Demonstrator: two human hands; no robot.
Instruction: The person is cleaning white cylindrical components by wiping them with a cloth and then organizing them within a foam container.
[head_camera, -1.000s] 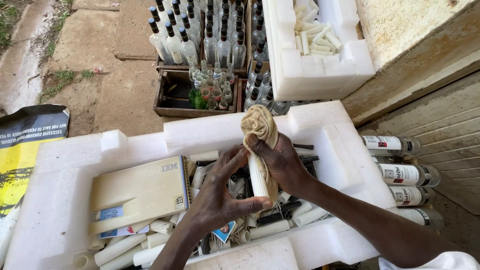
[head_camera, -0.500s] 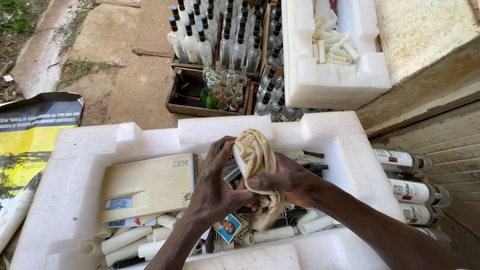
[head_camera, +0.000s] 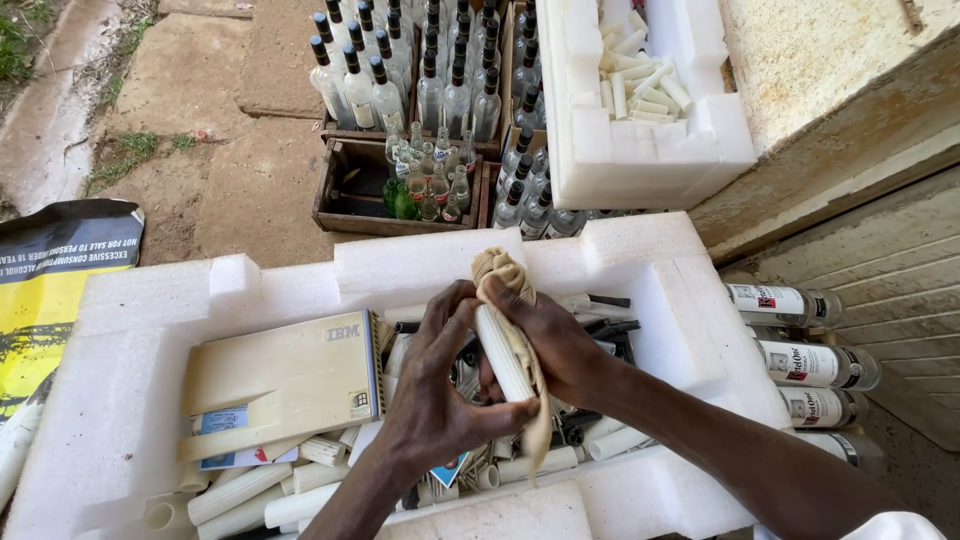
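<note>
A white ribbed tube (head_camera: 503, 352) is upright over the white foam box (head_camera: 300, 275), with a tan cloth (head_camera: 500, 270) draped over its top and down its right side. My left hand (head_camera: 440, 385) grips the tube from the left, thumb across its lower part. My right hand (head_camera: 555, 345) wraps the cloth and tube from the right. The box below holds several more white tubes (head_camera: 245, 490), black pieces (head_camera: 605, 325) and a beige book (head_camera: 285, 380).
Wooden crates (head_camera: 350, 195) of clear bottles stand on the ground beyond. A second foam box (head_camera: 650, 150) with white tubes is at the upper right. Several bottles (head_camera: 810, 365) lie on their sides at the right. A yellow and black poster (head_camera: 50, 290) lies at the left.
The tube and cloth have stayed in both hands; the cloth has slid so more of the white tube shows. The hands shifted their grip slightly.
</note>
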